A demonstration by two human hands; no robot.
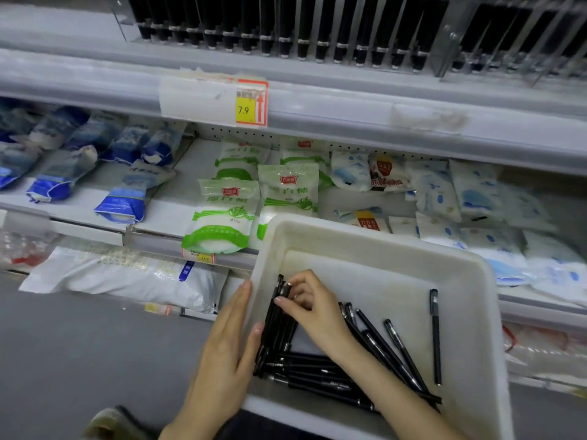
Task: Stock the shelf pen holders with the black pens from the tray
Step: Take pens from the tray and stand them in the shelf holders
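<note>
A white plastic tray [374, 239] sits low in front of me, with several black pens [394, 347] scattered across its floor. My right hand [313, 308] reaches into the tray and has its fingers closed around a bundle of black pens [275, 325] by the tray's left wall. My left hand [227, 347] lies flat against the outside of that left wall, fingers straight, thumb over the rim. On the top shelf, clear pen holders [444, 42] stand in a row, filled with black pens [286, 30].
The middle shelf [349, 100] edge carries a yellow 7.9 price tag [251, 104]. Below lie blue, green and white bagged goods [228, 214]. A large white sack [127, 274] rests on the lowest shelf. Grey floor lies to the left.
</note>
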